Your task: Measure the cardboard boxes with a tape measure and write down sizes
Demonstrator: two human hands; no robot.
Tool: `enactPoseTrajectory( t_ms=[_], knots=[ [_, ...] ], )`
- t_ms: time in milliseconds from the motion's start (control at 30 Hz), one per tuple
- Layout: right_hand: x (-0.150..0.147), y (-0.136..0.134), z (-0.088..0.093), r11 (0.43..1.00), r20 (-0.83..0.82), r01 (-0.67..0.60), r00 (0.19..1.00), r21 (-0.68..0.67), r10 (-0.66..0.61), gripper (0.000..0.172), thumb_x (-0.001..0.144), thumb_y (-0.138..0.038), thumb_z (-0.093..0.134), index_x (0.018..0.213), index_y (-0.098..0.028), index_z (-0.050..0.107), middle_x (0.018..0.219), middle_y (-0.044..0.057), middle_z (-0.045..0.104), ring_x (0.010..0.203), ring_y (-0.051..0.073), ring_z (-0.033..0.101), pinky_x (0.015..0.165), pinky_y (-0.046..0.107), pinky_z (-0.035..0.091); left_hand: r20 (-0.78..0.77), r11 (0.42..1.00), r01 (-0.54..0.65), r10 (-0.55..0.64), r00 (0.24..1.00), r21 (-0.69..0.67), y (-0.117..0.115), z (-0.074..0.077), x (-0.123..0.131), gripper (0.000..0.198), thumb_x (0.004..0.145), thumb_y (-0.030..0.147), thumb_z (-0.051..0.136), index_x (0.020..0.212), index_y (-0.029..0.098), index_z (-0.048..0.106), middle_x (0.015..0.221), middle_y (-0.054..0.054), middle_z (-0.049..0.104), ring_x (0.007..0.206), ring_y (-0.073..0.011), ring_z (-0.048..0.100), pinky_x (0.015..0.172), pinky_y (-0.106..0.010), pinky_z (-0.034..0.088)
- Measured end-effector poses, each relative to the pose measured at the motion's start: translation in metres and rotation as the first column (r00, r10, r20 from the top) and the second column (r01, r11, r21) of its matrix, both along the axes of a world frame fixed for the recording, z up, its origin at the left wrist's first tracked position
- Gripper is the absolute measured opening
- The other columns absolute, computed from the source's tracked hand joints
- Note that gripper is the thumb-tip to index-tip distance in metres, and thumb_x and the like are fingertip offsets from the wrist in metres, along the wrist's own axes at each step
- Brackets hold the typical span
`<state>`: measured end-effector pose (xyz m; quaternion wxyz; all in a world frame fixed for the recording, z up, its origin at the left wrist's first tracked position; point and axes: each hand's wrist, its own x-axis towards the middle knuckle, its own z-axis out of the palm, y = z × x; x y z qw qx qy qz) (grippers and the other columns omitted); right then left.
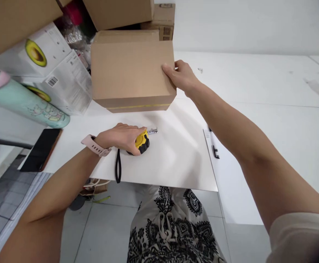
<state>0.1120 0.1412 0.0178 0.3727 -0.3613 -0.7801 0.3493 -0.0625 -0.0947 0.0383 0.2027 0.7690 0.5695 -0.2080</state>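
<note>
My left hand (119, 137) is closed over a yellow and black tape measure (142, 141) that rests on the white table (176, 153). Its metal hook (153, 130) pokes out to the right and a black wrist strap (118, 166) trails toward the table's front edge. A pink watch sits on that wrist. My right hand (180, 76) grips the right edge of a closed brown cardboard box (132, 73), thumb on top and fingers behind the side. The box stands on the table just beyond the tape measure, a yellow line running along its front lower edge.
More cardboard boxes (121, 12) are stacked behind and at upper left. White boxes with avocado pictures (43, 54) and a mint green bottle (22, 102) lie at left, a black phone (41, 149) near the left edge. A black pen (215, 149) lies on paper at right.
</note>
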Motion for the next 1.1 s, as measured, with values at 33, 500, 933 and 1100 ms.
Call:
enactPoseTrajectory(
  t_ms=[33, 500, 933, 1100],
  knots=[
    [0.01, -0.006, 0.002, 1.0, 0.008, 0.024, 1.0, -0.006, -0.024, 0.041, 0.088, -0.063, 0.056, 0.105, -0.026, 0.057, 0.098, 0.007, 0.064, 0.094, 0.025, 0.062, 0.083, 0.044, 0.053, -0.001, 1.0, -0.001, 0.001, 1.0, -0.005, 0.002, 0.0, 0.0, 0.09, 0.071, 0.055, 0.058, 0.151, 0.025, 0.033, 0.122, -0.01, 0.065, 0.1, -0.0307, 0.062, 0.079, -0.038, 0.044],
    [0.212, -0.158, -0.049, 0.971, 0.74, 0.219, 0.668, -0.095, -0.078, 0.016, 0.08, -0.034, 0.061, 0.085, -0.024, 0.049, 0.068, 0.001, 0.064, 0.059, 0.018, 0.055, 0.06, 0.033, 0.039, -0.027, 0.942, -0.04, 0.052, 0.998, 0.333, -0.017, -0.012, 0.052, 0.086, 0.083, 0.046, 0.063, 0.153, 0.01, 0.029, 0.149, -0.021, 0.047, 0.135, -0.0417, 0.042, 0.108, -0.054, 0.034],
    [0.269, -0.18, -0.011, 0.917, -0.261, 0.232, 0.91, -0.324, -0.322, 0.024, 0.084, -0.047, 0.061, 0.094, -0.026, 0.067, 0.088, 0.007, 0.075, 0.086, 0.025, 0.071, 0.077, 0.045, 0.056, 0.272, 0.852, 0.303, -0.44, 0.856, 0.427, -0.034, -0.092, 0.252, 0.088, 0.094, 0.065, 0.044, 0.155, 0.004, 0.024, 0.166, -0.019, 0.018, 0.155, -0.0331, 0.009, 0.125, -0.054, 0.006],
    [0.266, -0.207, -0.001, 0.96, -0.352, 0.181, 0.902, -0.216, -0.249, 0.028, 0.074, -0.048, 0.079, 0.092, -0.029, 0.067, 0.086, 0.005, 0.074, 0.083, 0.024, 0.071, 0.08, 0.045, 0.056, 0.27, 0.885, 0.312, -0.412, 0.87, 0.346, -0.039, -0.086, 0.206, 0.091, 0.093, 0.066, 0.046, 0.158, 0.01, 0.015, 0.167, -0.017, 0.014, 0.155, -0.0312, 0.006, 0.124, -0.057, 0.003]
  ],
)
